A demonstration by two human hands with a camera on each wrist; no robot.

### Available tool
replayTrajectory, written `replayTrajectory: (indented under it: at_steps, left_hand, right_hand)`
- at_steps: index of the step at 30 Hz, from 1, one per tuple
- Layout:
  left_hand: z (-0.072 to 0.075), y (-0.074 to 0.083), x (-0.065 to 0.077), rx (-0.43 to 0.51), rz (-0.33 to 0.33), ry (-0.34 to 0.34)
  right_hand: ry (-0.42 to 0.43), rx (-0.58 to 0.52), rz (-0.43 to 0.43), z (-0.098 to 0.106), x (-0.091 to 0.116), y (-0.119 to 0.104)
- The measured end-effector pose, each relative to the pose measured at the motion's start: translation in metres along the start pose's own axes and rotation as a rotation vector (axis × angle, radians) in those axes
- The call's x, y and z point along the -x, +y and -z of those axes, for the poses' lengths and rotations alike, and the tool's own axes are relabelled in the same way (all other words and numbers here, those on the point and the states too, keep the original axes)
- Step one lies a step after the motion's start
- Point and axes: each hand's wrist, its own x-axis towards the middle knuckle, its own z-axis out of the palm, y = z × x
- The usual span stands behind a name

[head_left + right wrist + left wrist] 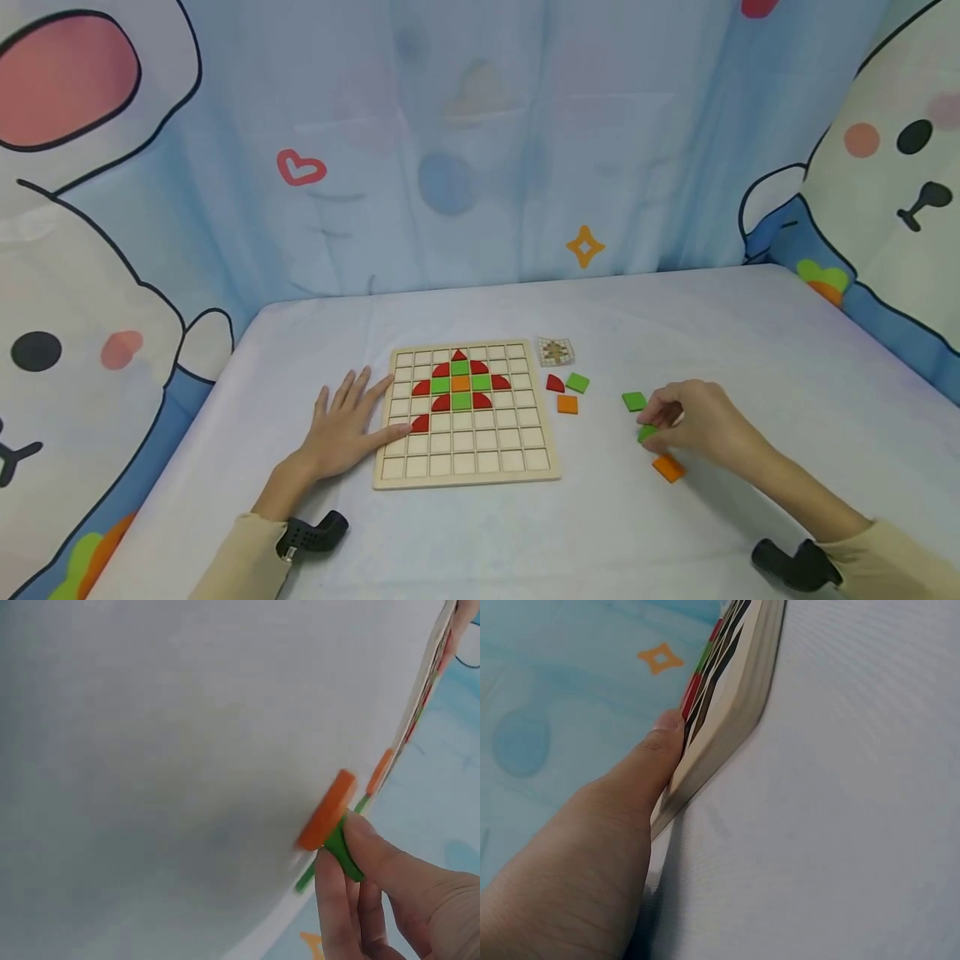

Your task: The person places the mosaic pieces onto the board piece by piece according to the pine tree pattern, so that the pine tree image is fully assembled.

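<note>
My right hand [701, 421] pinches a small green tile [343, 851] between thumb and fingers. An orange square tile [668, 467] lies just in front of that hand, nearer the body, and another green tile [633, 402] lies beyond the fingertips. Across the left edge of a wooden grid board [517, 458] rests my left hand [337, 433], its fingers spread and straight. Its thumb touches a red quarter-circle piece [421, 423] in a left-hand cell. Red, green pieces and an orange centre tile [461, 383] form a pattern in the upper part of the grid.
Right of the board lie a loose red piece [555, 382], a green tile [577, 382] and an orange tile [567, 404]. A small patterned card [556, 352] sits by the board's far right corner. Behind the white-covered table [480, 542] hangs a blue cartoon curtain [510, 208].
</note>
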Motion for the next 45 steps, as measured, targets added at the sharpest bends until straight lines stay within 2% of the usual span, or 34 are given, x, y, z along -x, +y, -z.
replayTrajectory:
  at_steps: [3,7,16,22,32,37,45]
  left_hand:
    - [0.002,0.001,0.0,0.001,0.009,-0.013]
    - [0.004,0.002,0.001,0.01,0.008,-0.021]
    - [0.008,0.003,0.001,0.041,-0.039,-0.054]
    - [0.011,0.001,0.002,0.035,-0.059,-0.054]
    - [0.011,-0.001,0.005,0.021,-0.044,-0.054]
    - [0.007,-0.001,0.006,0.028,-0.043,-0.059]
    - [0.006,-0.002,0.006,0.032,-0.04,-0.061]
  right_hand:
    - [0.018,-0.002,0.063,-0.004,-0.002,-0.012]
    - [0.015,-0.01,0.092,-0.01,-0.011,-0.033]
    - [-0.008,-0.101,0.199,-0.021,-0.035,-0.065]
    - [-0.053,-0.141,0.258,-0.032,-0.058,-0.091]
    - [-0.131,-0.141,0.335,-0.067,-0.1,-0.141]
    - [-0.197,-0.166,0.326,-0.088,-0.115,-0.151]
    - [-0.209,-0.176,0.363,-0.108,-0.124,-0.159]
